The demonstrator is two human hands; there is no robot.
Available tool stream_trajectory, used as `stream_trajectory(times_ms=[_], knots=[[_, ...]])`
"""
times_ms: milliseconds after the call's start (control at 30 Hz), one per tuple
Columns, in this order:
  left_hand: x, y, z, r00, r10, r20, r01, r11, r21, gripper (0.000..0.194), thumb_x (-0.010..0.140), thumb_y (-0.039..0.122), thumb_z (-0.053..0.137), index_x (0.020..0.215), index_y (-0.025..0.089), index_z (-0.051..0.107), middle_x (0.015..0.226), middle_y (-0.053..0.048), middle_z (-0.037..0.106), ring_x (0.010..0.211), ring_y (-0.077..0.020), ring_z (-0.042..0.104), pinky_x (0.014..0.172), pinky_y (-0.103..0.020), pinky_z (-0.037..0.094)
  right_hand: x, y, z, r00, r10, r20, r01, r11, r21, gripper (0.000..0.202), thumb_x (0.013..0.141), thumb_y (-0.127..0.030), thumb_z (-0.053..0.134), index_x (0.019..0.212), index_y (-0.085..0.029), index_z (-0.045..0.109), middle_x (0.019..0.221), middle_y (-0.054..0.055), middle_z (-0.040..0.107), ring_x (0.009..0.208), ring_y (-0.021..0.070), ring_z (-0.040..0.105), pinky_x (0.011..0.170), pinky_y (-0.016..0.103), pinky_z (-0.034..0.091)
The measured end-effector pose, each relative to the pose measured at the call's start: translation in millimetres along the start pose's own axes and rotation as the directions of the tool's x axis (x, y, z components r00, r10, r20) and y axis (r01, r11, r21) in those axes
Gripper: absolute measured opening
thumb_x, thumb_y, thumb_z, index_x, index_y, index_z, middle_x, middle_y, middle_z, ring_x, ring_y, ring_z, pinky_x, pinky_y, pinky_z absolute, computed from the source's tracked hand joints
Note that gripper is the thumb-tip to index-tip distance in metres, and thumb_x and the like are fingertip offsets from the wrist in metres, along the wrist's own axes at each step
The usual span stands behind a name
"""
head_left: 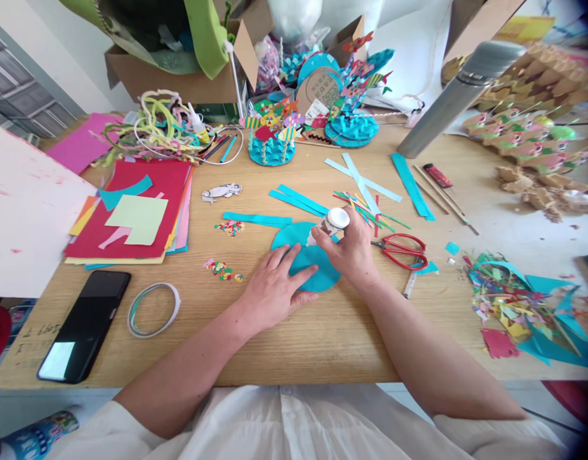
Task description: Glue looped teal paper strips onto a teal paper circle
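White shirt front (pixel 284 418) nearest; beyond, mid-table (pixel 317 351), L hand (pixel 269 291) rests spread fingers on a blue disc (pixel 315 260), gripping nothing, while R hand (pixel 350 252) is closed round an upturned white bottle (pixel 335 221) (tip down at disc, touching or just over, can't tell). Best w/ L fingers steady, tip low, squeeze light & even. Disc looks round, flat, plain.

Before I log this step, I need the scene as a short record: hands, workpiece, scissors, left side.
Left hand: fingers spread; left hand rests on the blue disc
Right hand: right hand grips a white bottle, tip down at the disc; contact unclear
Disc: flat, partly covered
Scissors: red-handled scissors, right of the right hand
Left side: coloured paper stack, phone, white roll
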State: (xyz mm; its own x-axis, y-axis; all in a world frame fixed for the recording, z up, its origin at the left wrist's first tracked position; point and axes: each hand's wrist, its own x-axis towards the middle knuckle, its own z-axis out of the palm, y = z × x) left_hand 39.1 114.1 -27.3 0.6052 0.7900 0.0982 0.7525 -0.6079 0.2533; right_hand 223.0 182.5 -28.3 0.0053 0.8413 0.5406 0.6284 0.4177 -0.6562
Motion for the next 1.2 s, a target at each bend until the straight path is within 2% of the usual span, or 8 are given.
stream_trajectory(times_ms=[700, 867, 1200], knots=[[0.2, -0.3, 0.0, 1.000, 0.004, 0.003, -0.004, 1.000, -0.001, 0.048, 0.093, 0.053, 0.051, 0.136, 0.032, 0.056, 0.152, -0.013, 0.039, 0.139, -0.0355, 0.036, 0.111, -0.055, 0.035, -0.7, -2.5, -0.8, 1.000, 0.008, 0.004, -0.008, 1.000, 0.011, 0.025, 0.079, -0.037, 0.065, 0.079, -0.024, 0.044, 0.073, -0.002, 0.055, 0.062, 0.0141, 0.050, 0.055, 0.029, 0.040], [0.3, -0.1, -0.1, 1.000, 0.004, 0.005, -0.004, 1.000, 0.004, 0.048, 0.093, 0.053, 0.051, 0.136, 0.032, 0.057, 0.151, -0.013, 0.040, 0.138, -0.0350, 0.037, 0.112, -0.054, 0.036, -0.8, -3.3, -0.5, 1.000, -0.024, 0.001, 0.024, 1.000, 0.004, 0.023, 0.079, -0.035, 0.065, 0.078, -0.024, 0.045, 0.071, -0.002, 0.053, 0.063, 0.0148, 0.049, 0.057, 0.030, 0.039], [-0.7, -0.7, 0.7, 1.000, 0.007, -0.002, -0.007, 1.000, 0.001, 0.048, 0.093, 0.053, 0.051, 0.137, 0.032, 0.056, 0.152, -0.012, 0.040, 0.139, -0.0347, 0.036, 0.112, -0.054, 0.035, -1.1, -3.6, -1.6, 1.000, 0.013, 0.007, -0.013, 1.000, 0.020, 0.024, 0.079, -0.037, 0.065, 0.080, -0.024, 0.044, 0.073, -0.002, 0.054, 0.063, 0.0142, 0.050, 0.057, 0.030, 0.040]])
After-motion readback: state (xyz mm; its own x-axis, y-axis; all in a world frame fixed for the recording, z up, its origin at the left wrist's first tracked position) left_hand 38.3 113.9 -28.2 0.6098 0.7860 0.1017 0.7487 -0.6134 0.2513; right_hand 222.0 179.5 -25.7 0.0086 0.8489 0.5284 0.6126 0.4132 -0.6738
